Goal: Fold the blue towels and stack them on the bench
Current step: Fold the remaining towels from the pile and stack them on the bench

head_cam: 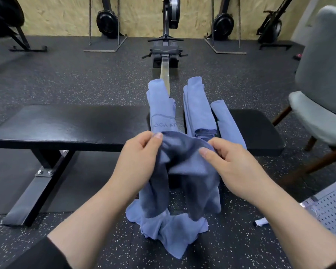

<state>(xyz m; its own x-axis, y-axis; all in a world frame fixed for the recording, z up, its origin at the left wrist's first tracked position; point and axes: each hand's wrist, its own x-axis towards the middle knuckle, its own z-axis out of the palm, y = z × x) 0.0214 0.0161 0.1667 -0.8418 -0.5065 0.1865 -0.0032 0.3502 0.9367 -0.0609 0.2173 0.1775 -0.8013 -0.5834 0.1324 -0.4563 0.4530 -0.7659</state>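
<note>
- The left hand pinches the top edge of a blue towel between thumb and curled fingers, at about 10 o'clock from the cloth's middle.
- The right hand grips the same edge at about 2 o'clock, thumb laid over the fabric and fingers tucked behind it.
- Both forearms come in from 6 o'clock; a dark sleeve shows at the left wrist end.
- The held towel hangs unfolded and bunched between the hands, and its lower end lies crumpled on the speckled floor at 6 o'clock, in front of the bench.
- The black bench runs crosswise from 9 o'clock to 3 o'clock, just beyond the hands.
- Three more blue towels lie across the bench, draped over its far edge at 12 o'clock.
- The printed towel lies left of centre, with pale lettering near its close end.
- The middle towel lies just beside it, layered, with several edges showing at its near end.
- The narrow towel lies at about 1 o'clock, angled, touching the middle one.
- A rowing machine stands beyond the bench at 12 o'clock, its rail running toward the towels.
- A grey chair with wooden legs stands at 3 o'clock.
- A perforated white panel sits at 4 o'clock, near a small white scrap on the floor.
</note>
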